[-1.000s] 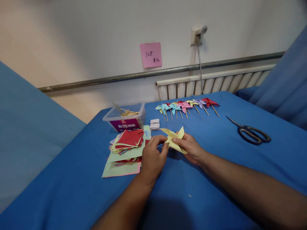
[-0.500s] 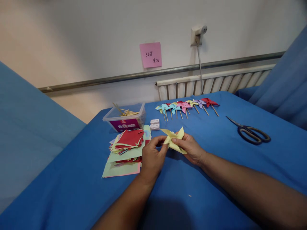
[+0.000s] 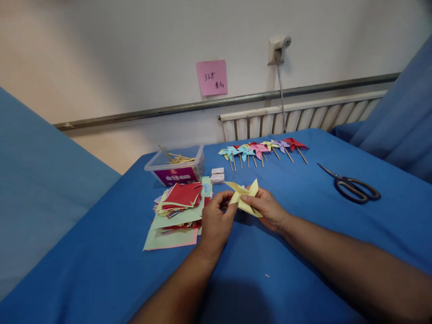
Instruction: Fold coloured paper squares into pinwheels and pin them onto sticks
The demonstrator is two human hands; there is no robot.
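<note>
A yellow paper pinwheel point(image 3: 251, 207) is held just above the blue-covered table, its blades folded in toward the centre. My right hand point(image 3: 268, 208) grips it from the right, with the thumb pressed on the middle. From the left, my left hand point(image 3: 218, 218) pinches a blade at the lower left edge with thumb and fingers. No stick shows on this pinwheel; its back is hidden by my fingers. Left of my left hand lies a stack of cut paper squares point(image 3: 182, 196), red on top, resting on pale green sheets point(image 3: 168, 240).
Finished pinwheels on sticks point(image 3: 259, 150) lie in a row at the back. A clear plastic box point(image 3: 199, 166) holds thin wooden sticks, with two small white boxes point(image 3: 218, 176) beside it. Black-handled scissors point(image 3: 354, 188) lie at right. A radiator point(image 3: 303, 116) stands behind the table.
Almost nothing differs. My left hand has shifted very slightly to the right, still pinching the yellow pinwheel; my right hand keeps its grip.
</note>
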